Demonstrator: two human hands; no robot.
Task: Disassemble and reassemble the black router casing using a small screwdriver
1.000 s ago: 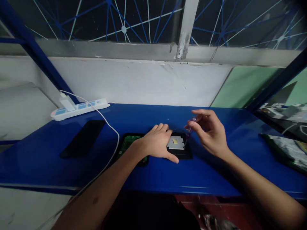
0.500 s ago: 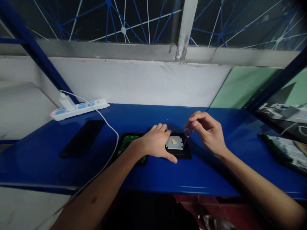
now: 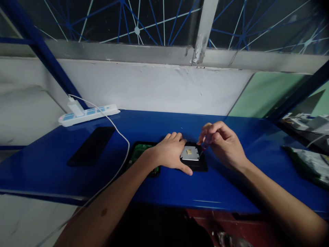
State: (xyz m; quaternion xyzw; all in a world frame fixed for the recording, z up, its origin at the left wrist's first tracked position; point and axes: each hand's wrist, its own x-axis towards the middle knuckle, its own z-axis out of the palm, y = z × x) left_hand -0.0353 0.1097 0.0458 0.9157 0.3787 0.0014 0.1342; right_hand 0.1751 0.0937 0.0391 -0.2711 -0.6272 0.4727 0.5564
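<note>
My left hand point(image 3: 170, 151) lies flat with its fingers spread, pressing across a black device casing point(image 3: 203, 166). Set in that casing is a silvery metal plate point(image 3: 193, 156) bearing a small yellowish square. My right hand point(image 3: 224, 143) pinches a small screwdriver point(image 3: 207, 140) with a purplish, see-through handle. The tool tilts, its tip down at the plate's right edge; whether it sits in a screw is too small to tell. Left of this, partly under my left wrist and forearm, is a black-framed green circuit board point(image 3: 140, 150).
A dark flat panel point(image 3: 91, 146) lies at left on the blue table point(image 3: 231, 192). Behind it stands a white power strip point(image 3: 91, 115) with a plugged-in charger, whose white cable point(image 3: 127, 145) loops towards me. A green-and-white packet point(image 3: 308, 164) lies at right.
The whole view has shifted slightly, so things sit a little further right. My right-hand fingers have changed position around the screwdriver handle. The left hand stays in place on the casing.
</note>
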